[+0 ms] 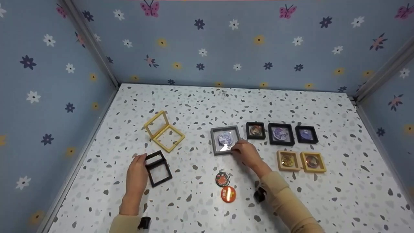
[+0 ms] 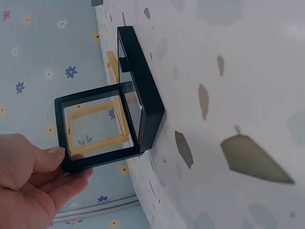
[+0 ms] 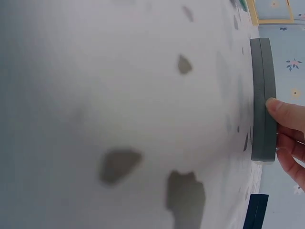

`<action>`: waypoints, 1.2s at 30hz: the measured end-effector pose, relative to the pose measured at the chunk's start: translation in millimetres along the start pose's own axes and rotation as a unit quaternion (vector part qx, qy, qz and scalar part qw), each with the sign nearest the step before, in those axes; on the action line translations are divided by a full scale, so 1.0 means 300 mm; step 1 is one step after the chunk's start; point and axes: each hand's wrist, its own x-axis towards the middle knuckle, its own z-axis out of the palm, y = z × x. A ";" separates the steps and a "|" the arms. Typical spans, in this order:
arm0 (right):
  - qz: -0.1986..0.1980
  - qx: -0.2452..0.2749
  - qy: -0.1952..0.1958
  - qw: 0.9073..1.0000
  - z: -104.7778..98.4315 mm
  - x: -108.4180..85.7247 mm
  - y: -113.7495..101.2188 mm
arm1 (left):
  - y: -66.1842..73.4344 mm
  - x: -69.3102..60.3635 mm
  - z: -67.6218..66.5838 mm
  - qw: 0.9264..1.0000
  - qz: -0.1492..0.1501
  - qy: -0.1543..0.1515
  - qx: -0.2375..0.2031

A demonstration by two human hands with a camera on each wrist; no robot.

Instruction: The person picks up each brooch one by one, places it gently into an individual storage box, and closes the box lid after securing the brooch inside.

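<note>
My left hand (image 1: 136, 176) pinches the raised lid of a black display frame (image 1: 168, 177), which stands hinged open on the table. In the left wrist view, thumb and fingers hold the clear-windowed lid (image 2: 59, 126) by its edge. Over at the middle, my right hand (image 1: 249, 155) grips the near right corner of a closed grey display frame (image 1: 213, 142). A round purple-and-white badge (image 1: 225, 138) shows inside that frame. From the right wrist, the grey frame (image 3: 263, 133) appears edge-on, lying flat, with the thumb on its side.
A yellow frame (image 1: 168, 149) lies open at the left. Two loose badges, one dark and red (image 1: 223, 179) and one orange (image 1: 226, 196), are near the front. Several closed frames, black (image 1: 292, 142) and yellow (image 1: 313, 171), hold badges at the right. Patterned walls (image 1: 220, 55) border the table.
</note>
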 end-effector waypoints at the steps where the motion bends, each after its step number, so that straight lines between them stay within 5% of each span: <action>1: 0.004 -0.003 -0.001 1.000 0.002 0.006 0.002 | -0.001 0.000 -0.001 1.000 0.001 0.005 -0.002; 18: 0.049 -0.020 0.008 0.999 0.017 0.090 0.037 | 0.032 -0.021 0.021 0.999 0.021 0.025 -0.031; 36: 0.052 -0.022 0.029 0.998 0.031 0.112 0.039 | 0.195 -0.033 0.093 0.997 0.042 0.012 -0.071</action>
